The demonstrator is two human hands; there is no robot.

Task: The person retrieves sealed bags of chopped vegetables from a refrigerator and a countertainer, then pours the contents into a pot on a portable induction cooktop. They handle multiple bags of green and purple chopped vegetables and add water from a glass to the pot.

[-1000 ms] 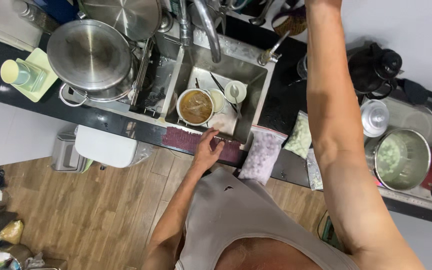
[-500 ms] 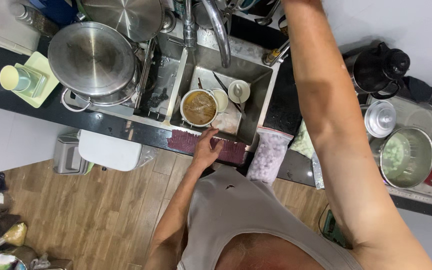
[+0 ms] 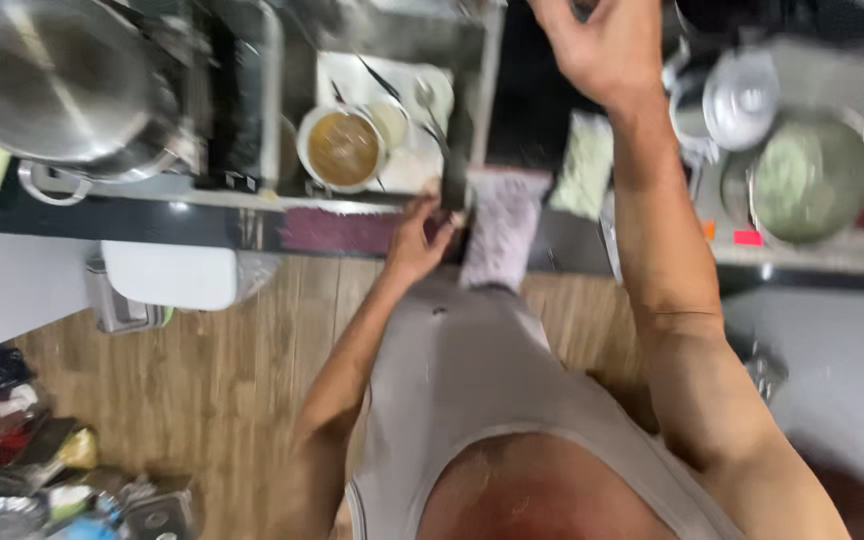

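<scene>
While the left hand (image 3: 414, 238) rests flat and empty on the counter edge (image 3: 202, 215) just below a bowl of brown liquid (image 3: 342, 148) in the sink, the right hand (image 3: 602, 45) reaches upward, fingers loosely spread, holding nothing visible.

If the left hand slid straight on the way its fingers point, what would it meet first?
Probably the sink wall: the left hand rests on the front edge, fingers aimed at the white board with the bowl of brown liquid. The picture is blurred, so depth is unsure.

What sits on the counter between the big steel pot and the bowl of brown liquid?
In the head view, between the steel pot and the bowl of brown liquid lies a dark ridged drainer strip, blurred; nothing else shows there.
</scene>
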